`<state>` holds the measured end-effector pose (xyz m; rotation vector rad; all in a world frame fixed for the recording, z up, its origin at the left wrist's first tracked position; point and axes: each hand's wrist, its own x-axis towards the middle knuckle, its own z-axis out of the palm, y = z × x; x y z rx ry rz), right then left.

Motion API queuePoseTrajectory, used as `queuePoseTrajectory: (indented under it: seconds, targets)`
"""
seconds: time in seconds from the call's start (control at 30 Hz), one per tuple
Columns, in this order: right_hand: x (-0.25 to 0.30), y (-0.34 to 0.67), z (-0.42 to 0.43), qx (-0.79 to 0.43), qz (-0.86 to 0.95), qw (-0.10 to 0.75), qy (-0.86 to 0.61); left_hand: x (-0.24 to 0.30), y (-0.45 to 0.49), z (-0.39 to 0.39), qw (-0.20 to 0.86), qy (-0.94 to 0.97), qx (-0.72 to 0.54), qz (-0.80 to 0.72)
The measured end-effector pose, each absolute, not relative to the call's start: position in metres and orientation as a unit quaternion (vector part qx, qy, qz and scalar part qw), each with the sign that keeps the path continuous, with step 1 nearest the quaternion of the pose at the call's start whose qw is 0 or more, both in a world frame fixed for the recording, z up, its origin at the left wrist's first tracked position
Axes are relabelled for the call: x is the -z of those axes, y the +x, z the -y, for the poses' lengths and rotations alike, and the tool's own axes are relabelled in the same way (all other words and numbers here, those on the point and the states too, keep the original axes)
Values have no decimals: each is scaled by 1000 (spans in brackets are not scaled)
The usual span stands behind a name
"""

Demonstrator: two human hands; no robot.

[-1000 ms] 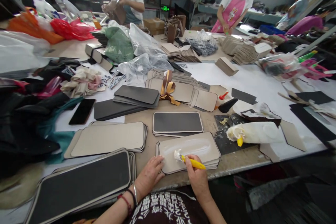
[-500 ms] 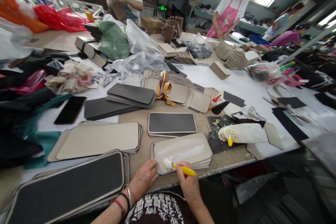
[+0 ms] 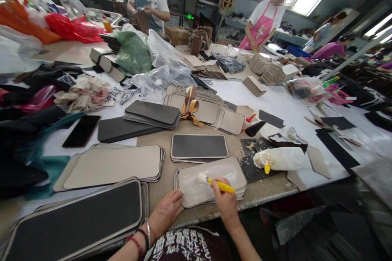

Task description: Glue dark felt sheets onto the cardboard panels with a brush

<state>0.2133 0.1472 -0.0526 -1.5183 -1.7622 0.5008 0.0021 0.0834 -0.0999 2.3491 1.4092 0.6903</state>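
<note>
My right hand (image 3: 226, 204) is closed round the yellow handle of a brush (image 3: 222, 185), whose white bristles touch the top beige panel (image 3: 190, 193) of a small stack. A wet, whitish smear covers much of that panel. My left hand (image 3: 168, 210) lies with fingers stretched out, their tips at the panel's lower left corner. Just behind the stack sits a dark grey panel with a pale rim (image 3: 199, 146). A white bottle (image 3: 283, 158) with a crusted mouth and yellow tip lies on its side to the right.
Stacked beige panels (image 3: 113, 165) and larger dark panels (image 3: 82, 224) stand at left. A phone (image 3: 82, 131) lies beyond them. Farther back are a ribbon-tied stack (image 3: 208, 110), plastic bags (image 3: 133, 51) and a black-nozzled bottle (image 3: 255, 129). Two people work across the table.
My right hand has moved the brush right and slightly away from me across the beige panel. My left hand stays at the corner. The view has tilted slightly.
</note>
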Motion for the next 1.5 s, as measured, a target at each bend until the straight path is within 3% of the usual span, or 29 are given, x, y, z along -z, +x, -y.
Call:
queuePoseTrajectory:
  seconds: [0.17, 0.57, 0.77, 0.93, 1.1, 1.17, 1.37, 1.5]
  targets:
    - [64, 157, -153, -231, 718, 366, -545, 101, 3, -84, 157, 823, -234, -493]
    - [67, 333, -208, -51, 670, 367, -643, 101, 3, -82, 155, 820, -240, -497]
    - [65, 266, -155, -65, 720, 338, -603, 110, 1, -81, 163, 814, -260, -493]
    - [55, 222, -124, -157, 762, 327, -536, 112, 0, -81, 168, 813, -249, -498]
    - [52, 272, -133, -38, 733, 331, -593, 106, 0, -81, 177, 817, -229, -499]
    - [55, 262, -128, -63, 739, 329, -585, 102, 0, -82, 181, 818, -225, -497]
    - [54, 175, -100, -288, 730, 324, -529, 96, 1, -84, 185, 817, -238, -491]
    - [50, 191, -109, -245, 711, 349, -560, 96, -1, -84, 179, 823, -248, -479]
